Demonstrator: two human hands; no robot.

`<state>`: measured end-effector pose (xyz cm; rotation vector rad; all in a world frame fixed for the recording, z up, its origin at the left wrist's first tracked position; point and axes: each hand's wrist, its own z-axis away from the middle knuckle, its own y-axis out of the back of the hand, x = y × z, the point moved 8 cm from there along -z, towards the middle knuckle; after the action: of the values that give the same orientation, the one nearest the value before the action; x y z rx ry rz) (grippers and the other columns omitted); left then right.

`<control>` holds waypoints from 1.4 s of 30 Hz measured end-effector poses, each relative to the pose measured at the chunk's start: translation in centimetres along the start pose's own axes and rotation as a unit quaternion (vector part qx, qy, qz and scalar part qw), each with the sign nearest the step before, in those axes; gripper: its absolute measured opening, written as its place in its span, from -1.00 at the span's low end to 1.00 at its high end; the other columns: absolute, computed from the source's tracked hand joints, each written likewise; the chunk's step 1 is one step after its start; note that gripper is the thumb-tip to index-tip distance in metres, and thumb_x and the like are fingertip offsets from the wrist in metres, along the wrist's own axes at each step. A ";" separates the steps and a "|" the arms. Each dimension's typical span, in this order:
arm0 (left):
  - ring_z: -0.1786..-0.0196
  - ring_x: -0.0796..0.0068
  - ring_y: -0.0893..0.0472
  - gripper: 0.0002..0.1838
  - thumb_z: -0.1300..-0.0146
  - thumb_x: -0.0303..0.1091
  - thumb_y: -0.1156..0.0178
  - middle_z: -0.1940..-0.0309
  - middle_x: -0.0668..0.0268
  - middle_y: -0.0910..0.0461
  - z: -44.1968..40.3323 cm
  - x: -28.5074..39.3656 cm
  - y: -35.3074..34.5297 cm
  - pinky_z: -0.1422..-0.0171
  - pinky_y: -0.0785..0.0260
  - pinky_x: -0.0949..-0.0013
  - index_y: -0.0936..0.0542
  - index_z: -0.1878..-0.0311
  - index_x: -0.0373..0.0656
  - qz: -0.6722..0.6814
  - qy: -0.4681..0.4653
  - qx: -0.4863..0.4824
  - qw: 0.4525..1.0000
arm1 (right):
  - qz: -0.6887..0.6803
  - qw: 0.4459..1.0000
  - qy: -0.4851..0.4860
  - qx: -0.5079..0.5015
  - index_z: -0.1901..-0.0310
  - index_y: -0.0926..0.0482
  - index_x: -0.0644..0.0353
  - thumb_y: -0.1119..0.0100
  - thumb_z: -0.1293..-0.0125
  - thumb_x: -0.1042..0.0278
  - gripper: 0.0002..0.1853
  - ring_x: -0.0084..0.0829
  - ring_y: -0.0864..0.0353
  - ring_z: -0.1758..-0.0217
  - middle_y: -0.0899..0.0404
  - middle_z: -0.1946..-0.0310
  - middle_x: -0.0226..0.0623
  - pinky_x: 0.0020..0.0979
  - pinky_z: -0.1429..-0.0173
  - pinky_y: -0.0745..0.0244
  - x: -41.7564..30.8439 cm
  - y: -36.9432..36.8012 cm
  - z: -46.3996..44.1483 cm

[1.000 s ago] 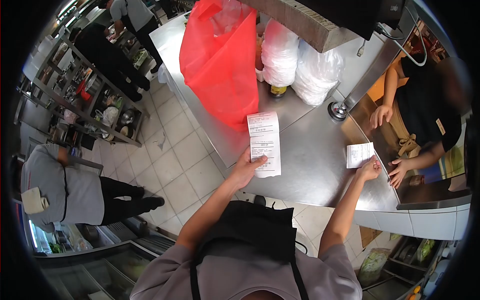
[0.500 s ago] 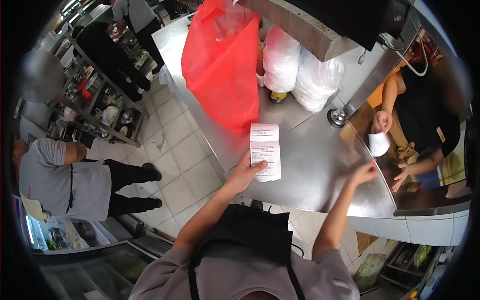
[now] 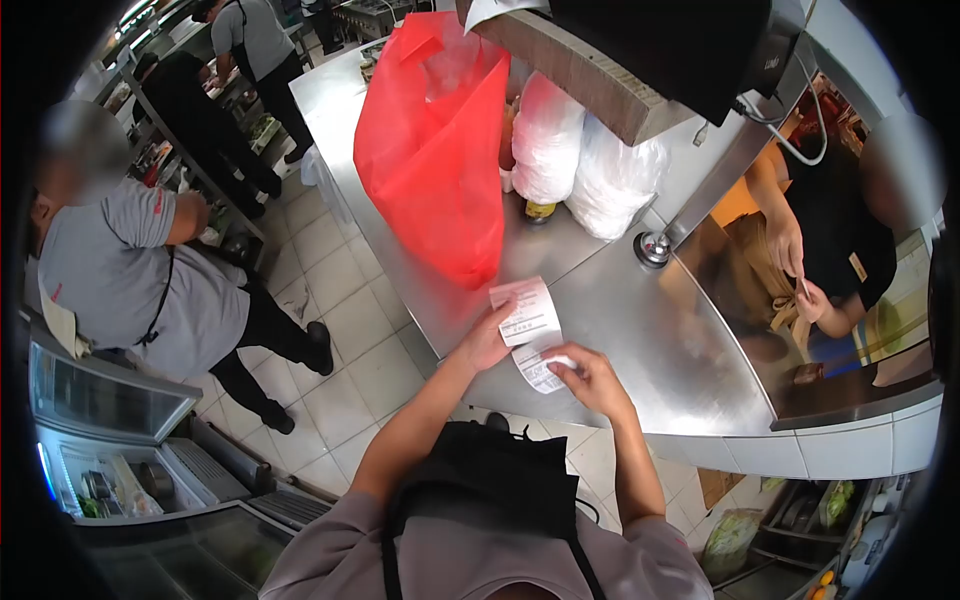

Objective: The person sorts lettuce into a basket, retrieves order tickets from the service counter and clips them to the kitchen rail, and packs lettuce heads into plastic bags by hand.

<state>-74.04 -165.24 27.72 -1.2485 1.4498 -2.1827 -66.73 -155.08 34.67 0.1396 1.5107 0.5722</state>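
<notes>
My left hand (image 3: 488, 338) is closed on the left edge of a printed paper receipt (image 3: 533, 318), over the near edge of the steel counter (image 3: 640, 340). Below it a second printed section (image 3: 535, 370) curls downward. My right hand (image 3: 594, 382) pinches that lower section at its right side. Whether the two sections are still joined, I cannot tell. Just beyond the receipt stands a large red bag (image 3: 435, 150).
Wrapped stacks in clear plastic (image 3: 548, 140) and a silver call bell (image 3: 653, 249) stand on the counter. A shelf with a monitor (image 3: 690, 60) overhangs it. Across the hatch is a person in black (image 3: 850, 230); a grey-shirted person (image 3: 150, 270) stands left by a fridge.
My right hand has come back from near the hatch to the receipt and grips its lower part. The person across now has both hands together. The grey-shirted person at left has shifted.
</notes>
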 end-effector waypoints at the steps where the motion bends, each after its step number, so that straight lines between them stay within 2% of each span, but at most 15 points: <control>1: -0.02 0.41 -0.45 -0.61 -0.26 -0.17 0.03 0.06 0.27 -0.45 -0.5 0.6 -0.2 -0.11 -0.29 0.30 -0.33 -0.07 -0.18 -0.034 -0.012 0.007 0.999 | -0.047 0.999 0.004 0.017 0.20 -0.51 0.25 -0.05 -0.18 0.54 -0.85 -0.59 -0.44 0.22 -0.53 0.22 -0.39 -0.58 0.17 -0.33 0.3 0.2 0.2; 4: 0.06 0.43 -0.50 -0.66 -0.23 -0.27 -0.03 0.13 0.27 -0.48 -1.2 1.7 -1.5 -0.02 -0.38 0.31 -0.36 -0.02 -0.21 -0.114 -0.056 -0.009 0.992 | -0.177 0.981 0.036 0.075 0.17 -0.49 0.25 -0.04 -0.19 0.55 -0.83 -0.59 -0.46 0.24 -0.52 0.24 -0.40 -0.60 0.15 -0.36 3.1 0.4 0.4; 8: 0.10 0.47 -0.50 -0.69 -0.23 -0.32 -0.04 0.17 0.30 -0.49 -1.3 1.8 -3.0 0.03 -0.39 0.36 -0.36 0.00 -0.23 -0.173 -0.079 -0.020 0.982 | -0.548 0.834 -0.060 0.002 0.16 -0.48 0.18 -0.03 -0.16 0.62 -0.78 -0.64 -0.45 0.20 -0.49 0.23 -0.44 -0.60 0.12 -0.37 5.8 -2.4 1.8; 11: 0.11 0.50 -0.50 -0.69 -0.23 -0.31 -0.04 0.18 0.32 -0.49 -1.2 1.0 -3.8 0.05 -0.38 0.39 -0.37 0.01 -0.23 -0.201 -0.073 -0.030 0.977 | -0.581 0.812 -0.063 -0.014 0.16 -0.48 0.19 -0.04 -0.16 0.61 -0.79 -0.65 -0.45 0.22 -0.48 0.26 -0.46 -0.61 0.13 -0.37 6.6 -2.3 2.9; 14: 0.11 0.52 -0.49 -0.69 -0.23 -0.31 -0.04 0.17 0.35 -0.49 -0.8 0.5 -4.9 0.05 -0.38 0.40 -0.37 0.00 -0.23 -0.225 -0.072 -0.048 0.971 | -0.475 0.879 -0.040 -0.010 0.19 -0.48 0.22 -0.08 -0.13 0.60 -0.81 -0.67 -0.44 0.23 -0.47 0.28 -0.47 -0.61 0.14 -0.35 6.9 -1.0 4.2; 16: 0.09 0.53 -0.48 -0.66 -0.22 -0.29 -0.06 0.13 0.33 -0.48 -0.7 0.8 -4.8 0.02 -0.36 0.42 -0.37 -0.02 -0.26 -0.232 -0.087 -0.029 0.968 | -0.478 0.874 -0.033 -0.075 0.21 -0.48 0.23 -0.16 -0.07 0.56 -0.79 -0.66 -0.44 0.30 -0.50 0.31 -0.43 -0.64 0.25 -0.31 6.4 -0.8 5.9; 19: 0.07 0.54 -0.47 -0.63 -0.21 -0.28 -0.08 0.12 0.31 -0.48 -0.4 1.9 -5.0 -0.01 -0.34 0.43 -0.37 -0.03 -0.28 -0.262 -0.094 -0.029 0.960 | -0.383 0.913 -0.080 -0.119 0.24 -0.50 0.26 -0.17 -0.05 0.58 -0.81 -0.66 -0.46 0.29 -0.52 0.29 -0.41 -0.63 0.21 -0.33 6.8 -1.1 7.6; 25: 0.09 0.55 -0.47 -0.64 -0.21 -0.28 -0.09 0.15 0.30 -0.51 -0.2 2.4 -6.9 0.00 -0.33 0.43 -0.39 0.00 -0.31 -0.362 -0.100 -0.051 0.925 | -0.146 0.978 -0.092 0.119 0.18 -0.53 0.26 -0.06 -0.18 0.51 -0.83 -0.68 -0.43 0.26 -0.54 0.27 -0.45 -0.62 0.15 -0.31 3.9 10.1 7.0; 28: 0.12 0.55 -0.47 -0.64 -0.19 -0.27 -0.11 0.17 0.28 -0.52 -0.7 1.5 -7.5 0.01 -0.32 0.43 -0.41 0.03 -0.32 -0.399 -0.098 -0.083 0.908 | -0.075 0.977 -0.019 0.199 0.16 -0.53 0.30 0.00 -0.24 0.43 -0.80 -0.66 -0.42 0.27 -0.55 0.29 -0.45 -0.61 0.14 -0.30 0.6 12.4 4.2; 33: 0.15 0.56 -0.46 -0.64 -0.17 -0.26 -0.13 0.19 0.25 -0.53 -0.4 -0.1 -8.4 0.02 -0.31 0.43 -0.44 0.06 -0.33 -0.459 -0.089 -0.104 0.878 | -0.106 0.972 0.003 0.208 0.14 -0.51 0.33 0.03 -0.25 0.44 -0.78 -0.62 -0.39 0.21 -0.49 0.27 -0.41 -0.58 0.12 -0.30 -0.2 11.1 -0.1; 34: 0.14 0.56 -0.46 -0.65 -0.17 -0.29 -0.12 0.20 0.26 -0.53 -0.3 -0.6 -8.7 0.01 -0.30 0.43 -0.44 0.05 -0.32 -0.452 -0.055 -0.128 0.881 | -0.129 0.969 -0.005 0.211 0.14 -0.51 0.33 0.02 -0.25 0.44 -0.79 -0.63 -0.38 0.20 -0.49 0.26 -0.41 -0.60 0.13 -0.30 0.0 11.0 -0.6; 37: 0.13 0.56 -0.45 -0.66 -0.17 -0.31 -0.12 0.19 0.29 -0.53 1.1 0.7 -8.9 -0.01 -0.29 0.43 -0.44 0.04 -0.31 -0.575 -0.040 -0.068 0.814 | -0.085 0.915 0.099 0.381 0.17 -0.52 0.32 0.00 -0.21 0.46 -0.81 -0.68 -0.37 0.31 -0.49 0.33 -0.46 -0.65 0.23 -0.26 -3.6 16.4 1.2; 39: 0.14 0.56 -0.46 -0.67 -0.16 -0.34 -0.12 0.21 0.32 -0.53 1.3 0.3 -8.0 0.00 -0.29 0.43 -0.44 0.03 -0.30 -0.492 -0.084 -0.077 0.863 | -0.033 0.857 0.193 0.476 0.13 -0.49 0.32 0.06 -0.17 0.61 -0.76 -0.74 -0.32 0.35 -0.45 0.29 -0.48 -0.72 0.28 -0.21 -9.1 21.8 4.6; 41: 0.14 0.56 -0.46 -0.69 -0.16 -0.37 -0.11 0.21 0.33 -0.52 1.8 -0.2 -7.6 0.00 -0.30 0.42 -0.44 0.04 -0.30 -0.437 -0.039 -0.062 0.897 | 0.145 0.755 0.290 0.570 0.10 -0.45 0.33 0.04 -0.19 0.59 -0.77 -0.64 -0.39 0.20 -0.45 0.21 -0.37 -0.65 0.14 -0.29 -14.6 27.8 7.9; 42: 0.13 0.55 -0.47 -0.69 -0.16 -0.39 -0.11 0.20 0.32 -0.52 1.8 -0.6 -7.6 -0.01 -0.30 0.42 -0.44 0.05 -0.30 -0.428 -0.025 -0.072 0.900 | 0.153 0.725 0.342 0.579 0.12 -0.44 0.33 0.00 -0.19 0.57 -0.79 -0.59 -0.41 0.15 -0.47 0.21 -0.33 -0.61 0.06 -0.29 -19.2 29.7 9.0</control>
<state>-70.46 -162.41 34.04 -2.3142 1.1638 -2.5103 -65.21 -135.59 65.43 1.2896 2.4223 -0.2205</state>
